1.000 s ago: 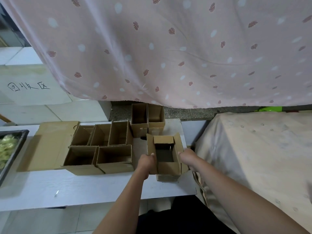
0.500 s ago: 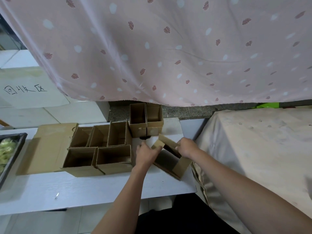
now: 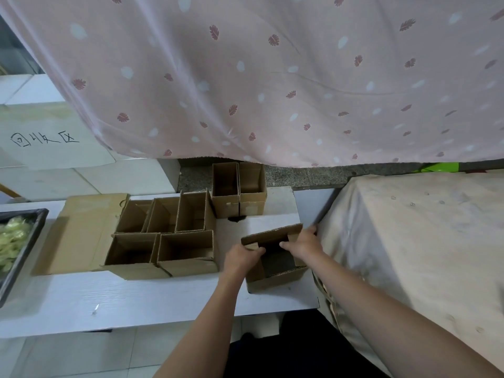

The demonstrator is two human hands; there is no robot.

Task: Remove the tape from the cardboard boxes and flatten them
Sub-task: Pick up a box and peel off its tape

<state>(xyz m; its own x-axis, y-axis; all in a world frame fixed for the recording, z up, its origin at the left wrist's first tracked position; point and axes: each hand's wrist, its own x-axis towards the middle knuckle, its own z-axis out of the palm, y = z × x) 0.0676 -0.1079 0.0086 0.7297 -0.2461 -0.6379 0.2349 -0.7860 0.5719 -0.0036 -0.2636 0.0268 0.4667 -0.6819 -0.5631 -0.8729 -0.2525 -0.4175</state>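
The small cardboard box (image 3: 275, 257) sits on the white tabletop (image 3: 136, 298) near its right end, right in front of the person. The left hand (image 3: 241, 259) grips its left wall and the right hand (image 3: 302, 244) grips its right wall, fingers curled over the top. The box lies between both hands, equally close. The other open boxes (image 3: 163, 233) stand to the left.

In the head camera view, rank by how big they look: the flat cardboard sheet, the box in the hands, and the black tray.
1. Flat cardboard sheet.
2. Box in the hands.
3. Black tray, though the frame edge cuts it off, so its rank is unsure.
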